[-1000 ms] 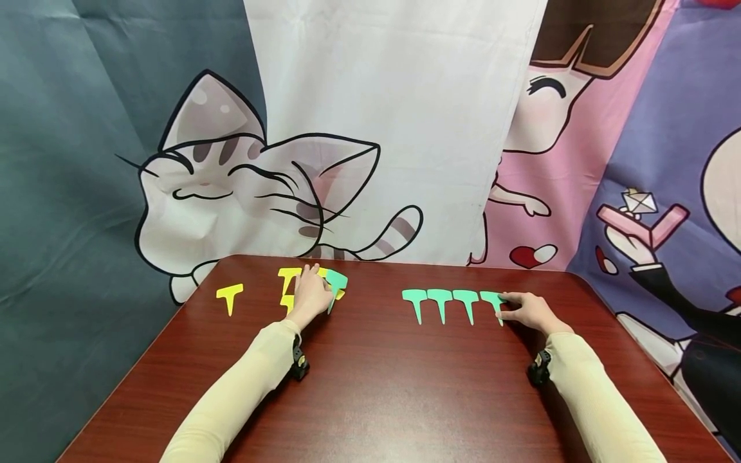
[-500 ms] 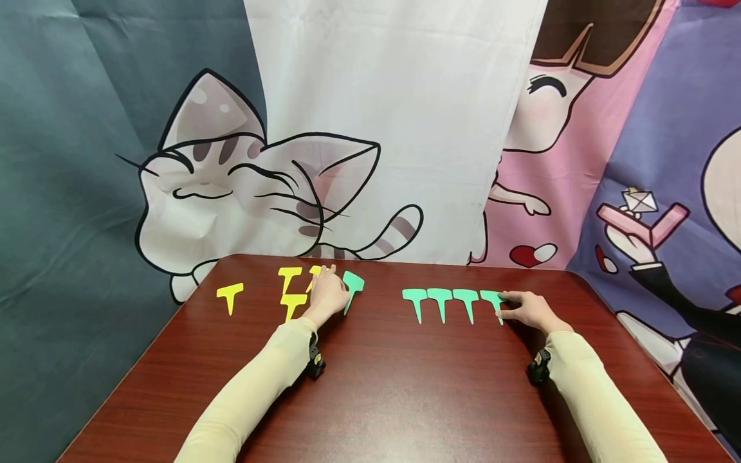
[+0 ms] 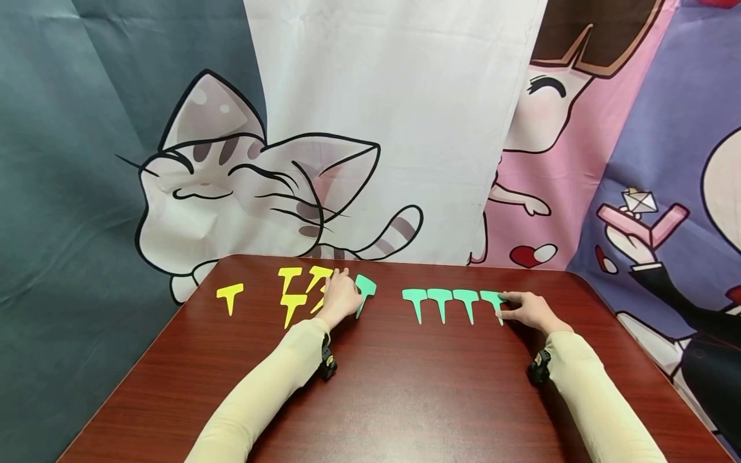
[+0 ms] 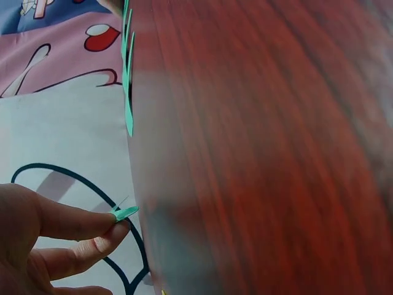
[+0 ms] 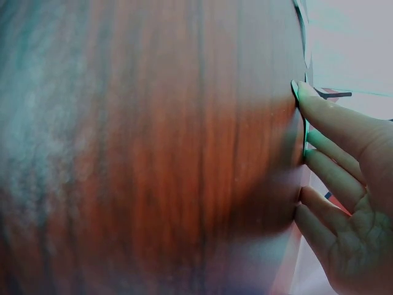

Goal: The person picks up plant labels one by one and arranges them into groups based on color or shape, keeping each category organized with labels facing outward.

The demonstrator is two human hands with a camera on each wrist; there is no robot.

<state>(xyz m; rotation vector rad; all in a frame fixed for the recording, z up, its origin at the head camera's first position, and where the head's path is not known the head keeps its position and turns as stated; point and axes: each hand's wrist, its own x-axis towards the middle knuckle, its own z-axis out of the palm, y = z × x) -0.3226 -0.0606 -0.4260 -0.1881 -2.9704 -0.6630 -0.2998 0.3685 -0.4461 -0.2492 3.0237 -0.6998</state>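
Note:
My left hand (image 3: 341,297) pinches a green T-shaped plant label (image 3: 365,287) between thumb and fingers, just right of the yellow labels. The left wrist view shows that green label (image 4: 126,213) edge-on at the fingertips. A row of several green plant labels (image 3: 440,296) lies on the table to its right. My right hand (image 3: 529,312) rests at the rightmost label (image 3: 491,297) of this row, thumb at the stem and fingers at the head. In the right wrist view the fingers of that hand (image 5: 350,166) are fairly straight, touching the label and tabletop.
Several yellow T-shaped labels (image 3: 293,301) lie grouped left of my left hand, one partly hidden by it. A single yellow label (image 3: 229,292) lies farther left. The brown wooden table (image 3: 405,386) ends at a cartoon-printed cloth (image 3: 393,96) behind it.
My left hand has moved right with the green label, off the yellow group, uncovering more yellow labels. My right hand and the green row have stayed put.

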